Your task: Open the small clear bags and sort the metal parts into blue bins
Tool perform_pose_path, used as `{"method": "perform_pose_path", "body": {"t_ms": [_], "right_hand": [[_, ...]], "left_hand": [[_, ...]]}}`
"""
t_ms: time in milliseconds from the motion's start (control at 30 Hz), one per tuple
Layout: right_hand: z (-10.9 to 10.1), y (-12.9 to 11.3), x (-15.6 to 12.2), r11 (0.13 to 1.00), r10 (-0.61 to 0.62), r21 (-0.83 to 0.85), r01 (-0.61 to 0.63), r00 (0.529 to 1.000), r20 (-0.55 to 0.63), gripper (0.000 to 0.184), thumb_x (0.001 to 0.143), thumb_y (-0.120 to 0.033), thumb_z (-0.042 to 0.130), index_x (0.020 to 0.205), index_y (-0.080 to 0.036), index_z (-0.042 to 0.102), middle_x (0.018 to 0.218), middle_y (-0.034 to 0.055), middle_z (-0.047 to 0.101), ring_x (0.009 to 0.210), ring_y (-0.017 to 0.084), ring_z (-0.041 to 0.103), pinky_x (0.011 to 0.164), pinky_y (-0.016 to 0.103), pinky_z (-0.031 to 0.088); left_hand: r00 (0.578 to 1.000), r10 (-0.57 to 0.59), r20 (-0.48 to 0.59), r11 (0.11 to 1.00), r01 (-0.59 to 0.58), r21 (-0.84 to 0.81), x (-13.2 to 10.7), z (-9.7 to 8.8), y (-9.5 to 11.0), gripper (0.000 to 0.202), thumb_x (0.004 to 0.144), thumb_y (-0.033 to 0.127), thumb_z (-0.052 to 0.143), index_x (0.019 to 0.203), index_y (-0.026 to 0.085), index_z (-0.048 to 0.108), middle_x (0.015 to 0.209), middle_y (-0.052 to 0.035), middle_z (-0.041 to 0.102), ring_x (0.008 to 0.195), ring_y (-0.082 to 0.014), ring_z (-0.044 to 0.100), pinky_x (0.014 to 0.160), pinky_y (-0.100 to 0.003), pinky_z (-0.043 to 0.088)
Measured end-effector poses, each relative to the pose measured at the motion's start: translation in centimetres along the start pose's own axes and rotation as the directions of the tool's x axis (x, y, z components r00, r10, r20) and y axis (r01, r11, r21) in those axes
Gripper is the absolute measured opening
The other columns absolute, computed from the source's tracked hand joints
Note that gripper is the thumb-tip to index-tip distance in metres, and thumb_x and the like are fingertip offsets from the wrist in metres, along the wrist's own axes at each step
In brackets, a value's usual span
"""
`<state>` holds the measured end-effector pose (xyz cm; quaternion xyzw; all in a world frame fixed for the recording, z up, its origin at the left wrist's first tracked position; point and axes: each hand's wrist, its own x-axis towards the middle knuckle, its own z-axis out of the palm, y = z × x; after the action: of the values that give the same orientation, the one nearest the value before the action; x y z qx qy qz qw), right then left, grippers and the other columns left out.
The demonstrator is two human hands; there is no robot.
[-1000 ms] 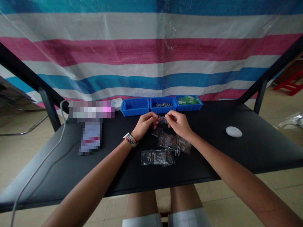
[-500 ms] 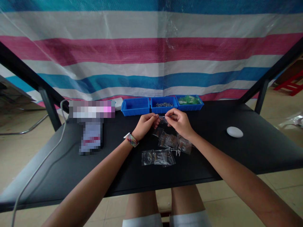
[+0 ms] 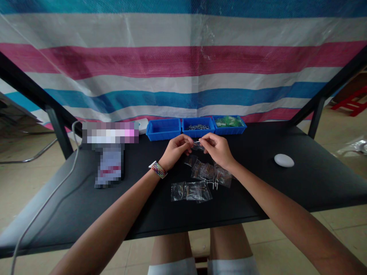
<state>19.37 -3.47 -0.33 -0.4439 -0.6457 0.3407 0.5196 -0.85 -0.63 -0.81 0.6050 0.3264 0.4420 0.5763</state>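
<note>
Near the blue bins, my left hand [image 3: 178, 150] and my right hand [image 3: 215, 148] pinch opposite sides of a small clear plastic bag [image 3: 198, 146]. Small metal pieces show in or at the bag, mostly hidden by my fingers. Below my hands lie several more clear bags [image 3: 207, 170] with screw-like metal pieces inside. Closer to the front edge is another group of such bags [image 3: 190, 191]. A few loose silvery pins [image 3: 215, 185] rest beside the upper group.
Along the back of the black table [image 3: 246, 202] stand a blue bin [image 3: 163, 134], a second bin with metal pieces [image 3: 198, 133] and a third with green-and-white packets [image 3: 229, 122]. A white oval object [image 3: 284, 160] lies right; a cable [image 3: 54, 191] crosses the left side.
Both hands stay at the bag with only small finger shifts. The left fingers have lifted and spread slightly. The bags on the table have not moved.
</note>
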Motion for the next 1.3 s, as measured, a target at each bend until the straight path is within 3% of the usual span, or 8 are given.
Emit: {"method": "perform_pose_path", "body": {"t_ms": [167,333,533,700,833,1133,1300], "right_hand": [[-0.1,0.2,0.1,1.0,-0.005,-0.014,0.005,1.0,0.001,0.037,0.094,-0.058,0.069,0.086,-0.021,0.067,0.073,0.0008,0.067,0.058,0.014,0.063,0.055,0.027,0.051],[0.1,0.3,0.2,0.994,0.027,0.11,-0.027,1.0,0.0,0.031,0.088,-0.05,0.078,0.095,-0.021,0.069,0.084,0.0013,0.07,0.06,0.013,0.067,0.056,0.027,0.054],[0.4,0.0,0.2,0.982,0.053,0.181,-0.055,0.998,0.016,0.03,0.086,-0.047,0.081,0.093,-0.021,0.068,0.078,0.0,0.069,0.061,0.014,0.068,0.058,0.028,0.057],[0.5,-0.3,-0.1,0.98,0.032,0.196,-0.04,0.999,0.043,0.027,0.087,-0.044,0.08,0.093,-0.021,0.067,0.083,0.0022,0.071,0.072,0.018,0.072,0.072,0.034,0.062],[0.6,-0.1,0.0,0.995,-0.042,0.095,0.038,0.998,0.045,0.019,0.086,-0.037,0.078,0.092,-0.022,0.068,0.088,0.0045,0.073,0.084,0.021,0.073,0.081,0.038,0.062],[0.4,-0.9,-0.3,0.996,-0.022,0.092,0.017,0.999,0.049,0.018,0.096,-0.04,0.069,0.1,-0.022,0.066,0.08,0.0007,0.069,0.063,0.016,0.07,0.063,0.03,0.056],[0.5,-0.8,-0.4,0.999,-0.004,0.049,0.002,0.999,0.043,0.022,0.098,-0.044,0.065,0.1,-0.022,0.065,0.073,-0.0018,0.065,0.056,0.013,0.066,0.056,0.027,0.052]], "left_hand": [[1.0,-0.008,-0.011,0.999,0.009,0.041,0.2,0.0,-0.4,0.036,0.086,0.049,0.079,0.093,0.015,0.069,0.078,-0.0011,0.065,0.066,-0.0118,0.062,0.059,-0.022,0.051],[0.999,-0.029,-0.037,0.996,0.032,0.083,0.3,0.1,-0.4,0.047,0.085,0.061,0.078,0.089,0.015,0.067,0.074,-0.0006,0.064,0.062,-0.0118,0.06,0.058,-0.023,0.051],[0.997,-0.005,-0.076,0.995,0.012,0.103,0.3,0.4,-0.2,0.051,0.086,0.065,0.075,0.078,0.016,0.062,0.068,0.0001,0.062,0.059,-0.011,0.057,0.058,-0.023,0.049],[0.996,-0.005,-0.094,0.996,0.014,0.092,0.5,0.2,-0.4,0.054,0.084,0.068,0.077,0.075,0.017,0.06,0.066,-0.0007,0.065,0.059,-0.0121,0.06,0.059,-0.024,0.05],[0.994,-0.026,-0.103,0.997,0.032,0.066,0.5,0.1,-0.5,0.054,0.084,0.067,0.077,0.073,0.017,0.06,0.066,-0.0008,0.065,0.059,-0.0121,0.06,0.06,-0.024,0.05],[0.998,-0.025,-0.058,0.984,0.035,0.173,0.3,0.4,0.0,0.059,0.088,0.072,0.068,0.067,0.018,0.061,0.059,-0.0009,0.061,0.055,-0.0124,0.055,0.06,-0.025,0.047],[0.998,-0.064,-0.022,0.995,0.066,0.079,0.1,0.4,0.3,0.054,0.088,0.068,0.07,0.072,0.017,0.064,0.065,-0.0012,0.062,0.059,-0.0136,0.058,0.061,-0.026,0.048]]}}
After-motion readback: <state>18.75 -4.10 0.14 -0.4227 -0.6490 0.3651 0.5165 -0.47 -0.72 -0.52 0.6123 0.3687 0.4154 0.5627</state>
